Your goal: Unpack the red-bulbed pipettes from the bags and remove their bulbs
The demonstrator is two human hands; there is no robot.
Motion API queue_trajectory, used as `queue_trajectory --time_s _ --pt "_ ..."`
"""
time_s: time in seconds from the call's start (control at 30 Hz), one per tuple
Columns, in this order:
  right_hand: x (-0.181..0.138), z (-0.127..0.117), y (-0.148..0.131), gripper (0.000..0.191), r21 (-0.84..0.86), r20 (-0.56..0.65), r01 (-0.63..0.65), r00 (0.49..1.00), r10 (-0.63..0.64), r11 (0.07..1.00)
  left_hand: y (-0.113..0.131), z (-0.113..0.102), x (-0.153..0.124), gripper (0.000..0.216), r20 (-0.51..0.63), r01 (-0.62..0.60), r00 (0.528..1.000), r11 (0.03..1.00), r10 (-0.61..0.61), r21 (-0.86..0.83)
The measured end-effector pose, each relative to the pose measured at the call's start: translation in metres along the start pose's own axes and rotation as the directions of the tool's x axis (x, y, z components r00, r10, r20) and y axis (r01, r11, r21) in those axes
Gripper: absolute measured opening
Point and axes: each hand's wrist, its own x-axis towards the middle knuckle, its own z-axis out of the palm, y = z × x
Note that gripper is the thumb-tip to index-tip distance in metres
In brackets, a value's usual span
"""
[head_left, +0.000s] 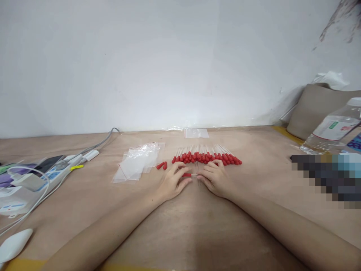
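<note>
While pinching, keep red bulb [187,174] and clear tube [194,174] aligned.
Clamped with left fingers [184,184] on bulb, right fingers [208,175] on tube.

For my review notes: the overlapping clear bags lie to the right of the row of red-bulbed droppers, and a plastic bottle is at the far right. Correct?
Not quite: the head view shows the overlapping clear bags left of the row of red-bulbed droppers; the plastic bottle is at the far right.

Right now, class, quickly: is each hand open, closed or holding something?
Left hand: closed, holding the red bulb.
Right hand: closed, fingertips at the clear tube joined to it.
</note>
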Motion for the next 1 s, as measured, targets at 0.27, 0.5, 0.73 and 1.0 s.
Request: queue_trajectory --time_s 0.27,0.5,0.73,1.0 --pt "-0.002 -0.001 -0.001 0.031 0.023 0.013 0.060 0.998 -0.060 0.998 0.004 0.000 0.006 0.022 0.101 -0.053 0.994 0.995 0.044 0.087" --pt "-0.007 -0.003 0.001 0.027 0.019 -0.007 0.108 0.994 -0.108 0.994 0.007 -0.008 0.004 0.023 0.187 -0.074 0.981 0.994 0.059 0.079" --pt "-0.009 -0.006 -0.004 0.022 -0.054 -0.037 0.189 0.981 -0.191 0.981 0.008 -0.010 0.000 0.026 0.229 -0.089 0.970 0.995 0.076 0.048" --pt "-0.013 -0.006 -0.004 0.021 -0.170 -0.052 0.274 0.957 -0.286 0.947 0.010 -0.016 -0.003 0.025 0.283 -0.093 0.956 0.995 0.078 0.040"
